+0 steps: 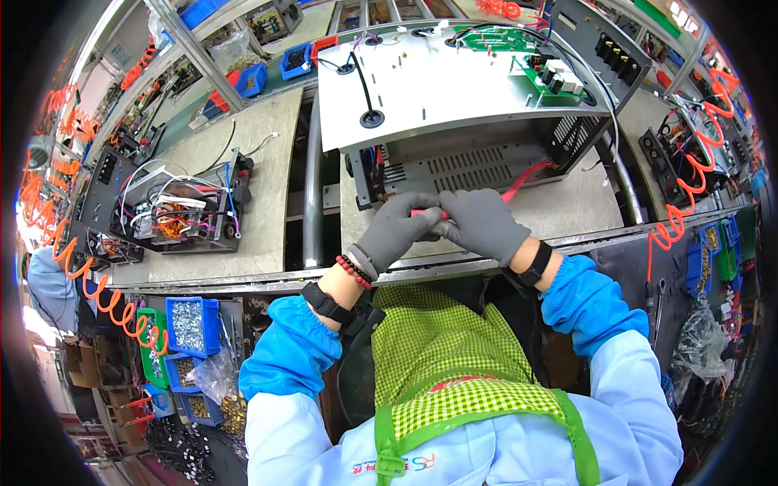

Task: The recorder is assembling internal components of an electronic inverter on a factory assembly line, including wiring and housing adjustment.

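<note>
— What are the hands doing?

— Both wear grey gloves and meet in front of the person's chest; the left hand (399, 229) and the right hand (484, 224) touch each other, fingers pinched together on a red wire (519, 184).

— Where does that wire go?

— It runs up and to the right from the fingers into the open front of a grey metal case (462, 121) standing on the workbench (235, 202); its far end sits just inside the case, near the vented wall.

— Anything else close by?

— A green circuit board (545, 77) lies on the case's top plate; black cables pass through holes there; a second, partly wired unit (182, 209) sits well to the left; blue bins of screws (191, 326) hang below the bench edge.
</note>
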Motion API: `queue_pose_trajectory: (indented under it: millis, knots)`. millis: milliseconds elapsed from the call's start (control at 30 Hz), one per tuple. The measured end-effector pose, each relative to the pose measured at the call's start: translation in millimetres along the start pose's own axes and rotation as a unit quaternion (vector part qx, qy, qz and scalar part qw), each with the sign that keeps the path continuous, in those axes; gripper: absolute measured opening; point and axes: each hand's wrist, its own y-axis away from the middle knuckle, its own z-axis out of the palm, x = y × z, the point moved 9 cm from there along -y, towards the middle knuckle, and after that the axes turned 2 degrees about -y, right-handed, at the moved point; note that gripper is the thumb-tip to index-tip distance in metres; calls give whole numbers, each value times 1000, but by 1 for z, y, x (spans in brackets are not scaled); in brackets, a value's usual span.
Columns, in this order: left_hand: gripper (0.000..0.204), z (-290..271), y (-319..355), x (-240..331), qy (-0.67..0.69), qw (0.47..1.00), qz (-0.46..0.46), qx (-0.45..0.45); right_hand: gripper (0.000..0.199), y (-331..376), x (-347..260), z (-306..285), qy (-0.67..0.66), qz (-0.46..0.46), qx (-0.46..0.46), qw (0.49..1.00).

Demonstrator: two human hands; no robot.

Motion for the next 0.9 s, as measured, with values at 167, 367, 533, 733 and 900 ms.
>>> queue_pose_trajectory:
  millis: [167,367,533,733,900]
  knots:
    - [36,-18,2,1,10,996,-34,79,40,-13,14,16,28,53,-81,995]
    - [28,-106,12,52,-366,890,139,236,37,-43,24,49,35,107,-179,978]
    - [28,-93,-16,36,-492,819,239,171,30,-63,28,67,40,90,-188,977]
    - [32,-96,-42,20,-360,877,277,160,31,-74,40,84,82,62,-230,968]
    - [30,-96,-41,16,-325,881,278,202,35,-89,35,91,45,-5,-208,977]
